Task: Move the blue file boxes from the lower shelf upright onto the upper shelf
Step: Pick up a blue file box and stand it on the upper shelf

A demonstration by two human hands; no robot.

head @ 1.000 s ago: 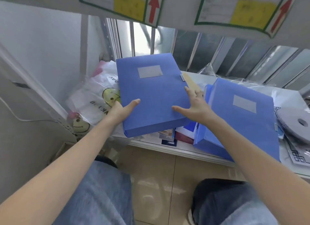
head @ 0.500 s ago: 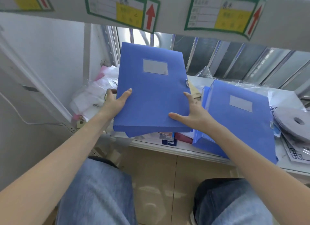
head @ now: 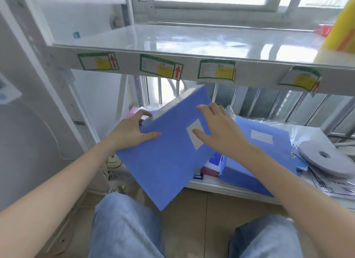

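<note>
The blue file box (head: 165,161) is tilted in the air, between the lower shelf (head: 230,188) and the upper shelf (head: 192,44). It looks stiff, light and a bit slippery, so holding its edges seems best. The left hand (head: 130,132) grips its left edge. The right hand (head: 219,129) lies open on its front. Another blue box (head: 269,152) waits below.

A single head-worn camera looks forward and down from close in front of the white metal upper shelf (head: 192,44), facing the window behind it. Below that shelf, its wide view takes in the lower shelf, both forearms and the wearer's jeans-clad knees.
</note>
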